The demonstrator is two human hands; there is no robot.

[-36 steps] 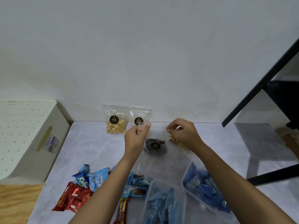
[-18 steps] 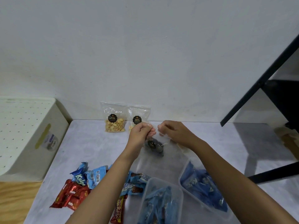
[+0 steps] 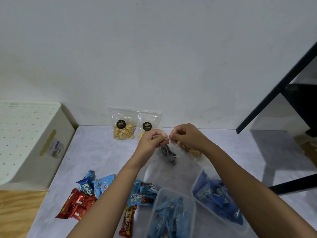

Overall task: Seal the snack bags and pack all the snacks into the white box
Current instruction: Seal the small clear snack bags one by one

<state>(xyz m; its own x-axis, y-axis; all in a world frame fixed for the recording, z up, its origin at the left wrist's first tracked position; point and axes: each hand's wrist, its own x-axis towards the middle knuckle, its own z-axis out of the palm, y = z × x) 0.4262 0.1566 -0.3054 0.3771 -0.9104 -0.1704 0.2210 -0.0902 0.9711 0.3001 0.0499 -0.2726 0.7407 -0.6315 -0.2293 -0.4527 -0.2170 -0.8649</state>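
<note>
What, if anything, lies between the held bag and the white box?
Nothing visible. Both hands, left and right, pinch the top of the clear bag above the table. The stretch of table leftward to the white box is bare; the two leaning bags stand farther back against the wall.

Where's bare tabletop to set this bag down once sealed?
Free: between the white box and the left hand, and right of the right hand. Crowded: loose wrappers and tubs along the near edge.
</note>
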